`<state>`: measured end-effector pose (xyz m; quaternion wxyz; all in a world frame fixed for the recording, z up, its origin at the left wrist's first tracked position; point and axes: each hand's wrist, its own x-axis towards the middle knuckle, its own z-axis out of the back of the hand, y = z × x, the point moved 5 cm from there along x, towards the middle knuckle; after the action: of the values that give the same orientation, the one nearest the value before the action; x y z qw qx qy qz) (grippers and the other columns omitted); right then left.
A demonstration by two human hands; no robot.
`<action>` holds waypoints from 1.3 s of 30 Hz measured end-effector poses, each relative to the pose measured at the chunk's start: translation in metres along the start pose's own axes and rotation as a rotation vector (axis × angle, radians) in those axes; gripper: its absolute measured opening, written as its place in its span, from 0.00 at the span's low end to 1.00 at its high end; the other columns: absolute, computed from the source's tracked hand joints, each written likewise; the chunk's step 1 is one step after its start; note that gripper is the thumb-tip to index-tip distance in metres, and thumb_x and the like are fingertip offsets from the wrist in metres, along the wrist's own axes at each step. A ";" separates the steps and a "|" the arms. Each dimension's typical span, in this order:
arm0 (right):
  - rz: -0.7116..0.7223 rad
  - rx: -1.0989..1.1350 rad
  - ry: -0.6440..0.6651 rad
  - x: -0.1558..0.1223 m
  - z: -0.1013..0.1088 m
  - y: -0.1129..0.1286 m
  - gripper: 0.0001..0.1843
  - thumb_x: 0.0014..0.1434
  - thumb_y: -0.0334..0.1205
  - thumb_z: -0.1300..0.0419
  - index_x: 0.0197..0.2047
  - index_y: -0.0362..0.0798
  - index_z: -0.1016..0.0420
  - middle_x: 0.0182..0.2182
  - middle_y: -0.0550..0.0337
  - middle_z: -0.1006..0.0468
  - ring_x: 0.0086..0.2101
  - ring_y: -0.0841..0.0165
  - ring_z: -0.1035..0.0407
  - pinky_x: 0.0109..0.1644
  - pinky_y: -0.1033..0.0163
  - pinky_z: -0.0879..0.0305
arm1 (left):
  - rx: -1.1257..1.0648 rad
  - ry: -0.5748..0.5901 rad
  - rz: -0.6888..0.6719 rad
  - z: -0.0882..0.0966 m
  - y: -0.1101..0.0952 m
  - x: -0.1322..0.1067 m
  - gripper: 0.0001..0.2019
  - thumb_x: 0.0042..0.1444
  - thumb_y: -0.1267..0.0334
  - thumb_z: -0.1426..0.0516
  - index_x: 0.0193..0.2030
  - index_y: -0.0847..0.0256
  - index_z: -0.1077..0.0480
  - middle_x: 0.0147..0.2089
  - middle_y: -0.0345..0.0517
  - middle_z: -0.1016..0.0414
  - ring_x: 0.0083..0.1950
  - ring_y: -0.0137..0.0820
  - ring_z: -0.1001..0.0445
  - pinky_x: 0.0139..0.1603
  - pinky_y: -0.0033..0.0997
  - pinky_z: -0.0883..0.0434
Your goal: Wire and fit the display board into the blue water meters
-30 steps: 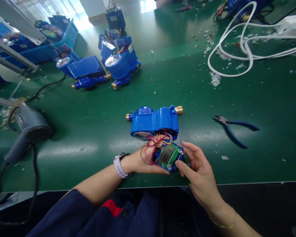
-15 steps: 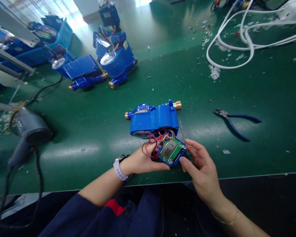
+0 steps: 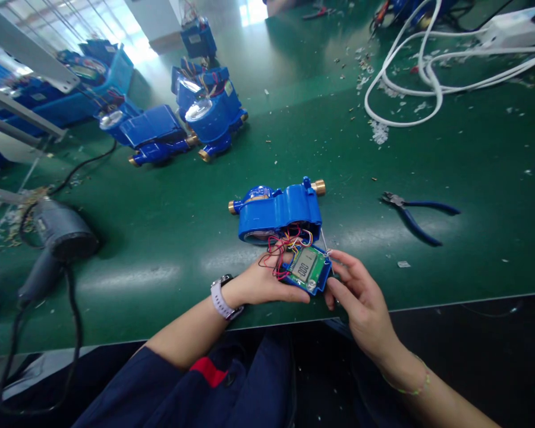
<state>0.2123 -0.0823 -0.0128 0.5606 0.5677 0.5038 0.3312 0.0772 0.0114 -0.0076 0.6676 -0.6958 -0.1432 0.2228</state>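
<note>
near the front edge of the green table (image 3: 160, 249), the left hand (image 3: 261, 284) is closed on a small circuit board with display (image 3: 306, 268), joined by coloured wires (image 3: 285, 246) to the blue water meter (image 3: 279, 211) just behind it. the right hand (image 3: 361, 303) pinches a thin metal tool (image 3: 324, 242) at the board's right edge. blue pliers (image 3: 417, 214) lie well apart to the right, a grey heat gun (image 3: 56, 238) to the left.

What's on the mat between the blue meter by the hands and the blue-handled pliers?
In the head view, the stretch of green mat between the blue meter and the pliers is bare apart from small bits of debris.
</note>
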 end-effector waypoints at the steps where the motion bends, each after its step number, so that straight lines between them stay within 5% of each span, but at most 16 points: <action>1: -0.010 0.005 0.003 -0.001 0.000 -0.001 0.19 0.62 0.43 0.41 0.55 0.50 0.35 0.45 0.53 0.23 0.22 0.75 0.36 0.24 0.66 0.35 | 0.004 0.002 0.021 -0.001 0.001 0.000 0.25 0.46 0.55 0.32 0.51 0.61 0.27 0.49 0.51 0.22 0.52 0.43 0.24 0.58 0.45 0.29; 7: -0.033 0.035 0.017 -0.005 -0.002 -0.002 0.18 0.62 0.44 0.40 0.54 0.51 0.35 0.41 0.56 0.23 0.21 0.75 0.37 0.23 0.67 0.36 | -0.012 -0.046 0.030 -0.002 0.002 0.000 0.31 0.43 0.49 0.31 0.53 0.60 0.29 0.50 0.51 0.22 0.56 0.46 0.26 0.62 0.48 0.32; 14: -0.014 0.046 0.009 -0.005 -0.004 -0.003 0.18 0.62 0.43 0.41 0.54 0.49 0.35 0.42 0.55 0.24 0.21 0.77 0.39 0.23 0.67 0.39 | 0.089 -0.099 0.003 0.001 -0.004 0.000 0.36 0.43 0.54 0.31 0.59 0.60 0.35 0.60 0.53 0.29 0.63 0.48 0.33 0.67 0.50 0.39; 24: 0.031 -0.070 -0.044 -0.010 0.010 0.002 0.16 0.62 0.42 0.41 0.53 0.51 0.32 0.51 0.50 0.26 0.21 0.77 0.38 0.23 0.65 0.38 | 0.025 -0.010 -0.044 0.005 -0.002 0.000 0.43 0.42 0.62 0.29 0.65 0.61 0.41 0.63 0.57 0.33 0.65 0.46 0.34 0.68 0.49 0.40; 34: 0.207 -0.282 -0.191 -0.017 0.037 0.004 0.17 0.64 0.39 0.42 0.56 0.51 0.33 0.30 0.63 0.26 0.21 0.74 0.37 0.23 0.67 0.38 | 0.144 -0.004 -0.102 0.009 0.000 -0.003 0.46 0.46 0.59 0.31 0.70 0.58 0.48 0.71 0.59 0.45 0.71 0.48 0.44 0.72 0.54 0.47; 39: 0.297 -0.422 -0.178 -0.006 0.038 0.004 0.10 0.66 0.38 0.43 0.50 0.52 0.31 0.30 0.63 0.28 0.22 0.74 0.36 0.25 0.66 0.38 | 0.224 0.036 -0.147 0.010 -0.001 -0.002 0.46 0.48 0.58 0.32 0.70 0.57 0.49 0.71 0.58 0.46 0.72 0.48 0.46 0.72 0.53 0.47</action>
<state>0.2472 -0.0991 -0.0136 0.6538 0.5330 0.2833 0.4562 0.0702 0.0194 -0.0063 0.7579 -0.6086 -0.1561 0.1755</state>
